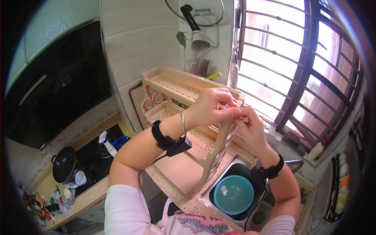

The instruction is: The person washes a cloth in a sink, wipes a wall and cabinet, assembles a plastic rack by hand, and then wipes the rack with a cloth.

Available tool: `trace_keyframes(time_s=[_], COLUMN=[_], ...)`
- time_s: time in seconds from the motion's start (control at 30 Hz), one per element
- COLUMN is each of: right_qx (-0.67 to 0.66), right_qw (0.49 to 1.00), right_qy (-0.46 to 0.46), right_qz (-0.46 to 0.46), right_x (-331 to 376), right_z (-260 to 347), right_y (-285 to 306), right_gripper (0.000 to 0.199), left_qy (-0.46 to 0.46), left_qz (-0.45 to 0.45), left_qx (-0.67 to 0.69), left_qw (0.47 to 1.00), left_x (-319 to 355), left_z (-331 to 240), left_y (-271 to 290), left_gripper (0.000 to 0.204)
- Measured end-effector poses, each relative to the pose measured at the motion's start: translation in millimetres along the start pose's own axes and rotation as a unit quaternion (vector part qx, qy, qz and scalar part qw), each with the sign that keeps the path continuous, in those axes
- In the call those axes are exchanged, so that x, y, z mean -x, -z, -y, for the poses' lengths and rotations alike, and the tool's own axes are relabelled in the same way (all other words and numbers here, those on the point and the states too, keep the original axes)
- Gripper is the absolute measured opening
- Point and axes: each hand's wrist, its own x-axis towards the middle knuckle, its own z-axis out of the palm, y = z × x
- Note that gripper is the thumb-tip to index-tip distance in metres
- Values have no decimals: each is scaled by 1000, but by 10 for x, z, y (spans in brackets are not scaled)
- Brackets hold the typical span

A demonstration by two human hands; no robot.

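Observation:
A beige plastic tiered dish rack (203,150) stands on the counter in front of me, its shelves perforated. My left hand (209,107) reaches over its top tier, thumb and fingers pinched together at the upper right corner. My right hand (252,127) meets it there from the right, its fingers also closed. The fingertips of both hands nearly touch beside the rack's side frame (219,147). Whatever lies between them is too small and too covered to make out. Black straps circle both wrists.
Right of the rack is a sink (204,197) with a teal basin (234,194). A barred window (274,51) rises behind it. Utensils (199,47) hang on the back wall. At left are a stove (92,168), black wok (64,164) and spray bottle (107,144).

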Motion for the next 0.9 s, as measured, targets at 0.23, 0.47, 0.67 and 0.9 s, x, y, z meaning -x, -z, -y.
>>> trace_keyframes(time_s=[0.23,0.47,0.67,0.9], right_qx=[-172,-191,-242,-313], right_qw=[968,928,915,888], right_qy=[-104,-316,-322,-311], right_qz=[-153,-55,-26,-130], right_x=[457,1564,1897,1831], right_z=[-152,-627,-505,-411], right_y=[44,-48,-228,-511], right_gripper=[17,5,14,17], left_qy=[-148,-38,-42,5], left_qz=[-81,-69,-156,-184], left_qx=[-246,-361,-347,-430], left_qw=[954,929,924,884], left_x=[252,649,485,375], left_z=[-36,332,264,199], left_y=[100,508,78,-213], left_gripper=[65,37,28,32])
